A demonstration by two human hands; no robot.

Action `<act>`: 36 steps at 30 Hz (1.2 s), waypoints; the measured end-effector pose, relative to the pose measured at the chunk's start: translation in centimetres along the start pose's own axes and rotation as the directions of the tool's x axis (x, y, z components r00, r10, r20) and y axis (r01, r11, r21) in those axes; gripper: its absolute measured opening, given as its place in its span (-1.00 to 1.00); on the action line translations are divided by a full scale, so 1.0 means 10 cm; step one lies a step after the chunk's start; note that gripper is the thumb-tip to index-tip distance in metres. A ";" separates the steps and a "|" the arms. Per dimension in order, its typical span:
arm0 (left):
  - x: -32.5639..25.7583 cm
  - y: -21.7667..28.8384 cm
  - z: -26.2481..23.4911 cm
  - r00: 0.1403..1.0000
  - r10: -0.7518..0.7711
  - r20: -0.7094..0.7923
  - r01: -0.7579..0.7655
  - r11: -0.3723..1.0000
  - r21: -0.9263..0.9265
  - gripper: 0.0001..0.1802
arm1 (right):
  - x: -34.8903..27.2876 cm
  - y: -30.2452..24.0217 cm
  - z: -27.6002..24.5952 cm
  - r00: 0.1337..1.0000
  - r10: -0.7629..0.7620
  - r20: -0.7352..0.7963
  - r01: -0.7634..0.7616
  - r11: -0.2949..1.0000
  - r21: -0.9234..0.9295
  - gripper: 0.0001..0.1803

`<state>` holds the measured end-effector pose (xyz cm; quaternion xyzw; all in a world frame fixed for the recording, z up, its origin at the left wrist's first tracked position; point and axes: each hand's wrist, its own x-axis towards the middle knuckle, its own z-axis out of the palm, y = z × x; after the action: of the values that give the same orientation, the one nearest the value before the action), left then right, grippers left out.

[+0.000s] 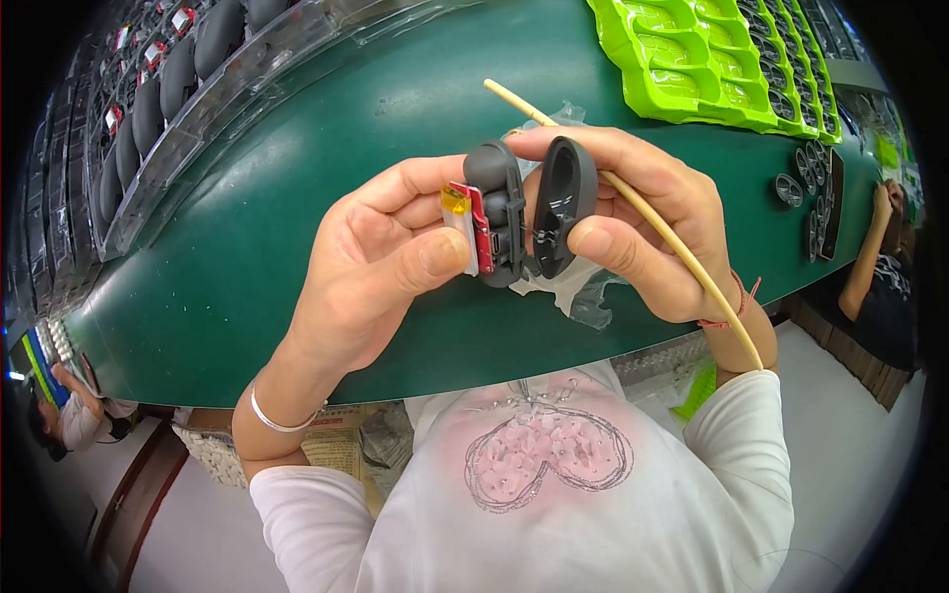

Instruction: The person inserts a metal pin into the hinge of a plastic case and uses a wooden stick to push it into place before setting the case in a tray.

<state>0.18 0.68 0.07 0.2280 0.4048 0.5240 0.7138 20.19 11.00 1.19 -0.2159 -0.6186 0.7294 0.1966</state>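
My left hand (381,252) pinches a dark grey oval shell half (501,212) with a small red circuit board and yellow-topped battery (469,219) pressed against its side. My right hand (633,222) holds the matching oval shell half (565,203), hollow side showing, between thumb and fingers. Thin wires run between the two halves. A long thin wooden stick (652,217) is tucked in my right hand too, slanting from upper left to lower right. Both hands are raised above the green table (297,247).
Clear trays of dark oval shells (163,84) line the far left. Bright green moulded trays (712,59) sit at the far right, with several small dark parts (806,183) beside them. Crumpled clear plastic (583,292) lies under my hands. Other people sit at left (59,415) and right (880,267).
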 end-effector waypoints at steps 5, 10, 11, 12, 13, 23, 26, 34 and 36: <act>0.01 0.01 0.06 1.000 0.017 -0.014 -0.016 0.999 0.050 -0.27 | -0.02 0.04 0.00 0.999 -0.043 -0.026 0.040 0.991 -0.131 -0.41; 0.00 0.01 0.07 1.000 0.020 -0.019 -0.019 0.999 0.045 -0.28 | -0.02 0.03 -0.01 0.998 -0.063 -0.016 0.059 0.982 -0.180 -0.45; 0.00 0.01 0.06 1.000 0.006 -0.023 -0.005 1.000 0.013 -0.27 | -0.02 0.02 -0.01 0.998 -0.060 -0.017 0.056 0.981 -0.184 -0.46; 0.00 0.01 0.06 1.000 -0.010 -0.024 0.009 1.000 -0.018 -0.27 | -0.03 0.02 -0.01 0.998 -0.060 -0.022 0.055 0.981 -0.184 -0.46; 0.01 0.02 0.06 1.000 -0.014 -0.020 0.013 1.000 -0.018 -0.27 | -0.03 0.03 -0.01 0.996 -0.079 -0.029 0.071 0.974 -0.216 -0.48; 0.01 -0.06 -0.03 0.994 0.056 0.092 -0.054 0.998 -0.032 -0.40 | -0.05 0.04 -0.01 0.985 -0.171 -0.029 0.152 0.934 -0.325 -0.51; 0.01 -0.07 -0.01 0.996 0.066 0.057 -0.067 0.998 0.002 -0.39 | -0.04 0.05 -0.03 0.977 -0.214 -0.006 0.195 0.902 -0.386 -0.52; 0.00 -0.12 -0.04 0.990 0.118 0.073 -0.120 0.992 0.029 -0.43 | -0.03 0.12 -0.04 0.951 -0.310 0.016 0.292 0.874 -0.388 -0.54; 0.01 -0.15 -0.06 0.982 0.168 0.081 -0.172 0.984 0.046 -0.42 | -0.03 0.16 -0.02 0.925 -0.381 0.003 0.354 0.857 -0.375 -0.55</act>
<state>0.49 0.16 -1.43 0.3005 0.3697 0.5632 0.6752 20.49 10.73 -0.40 -0.1526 -0.7668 0.5411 0.3097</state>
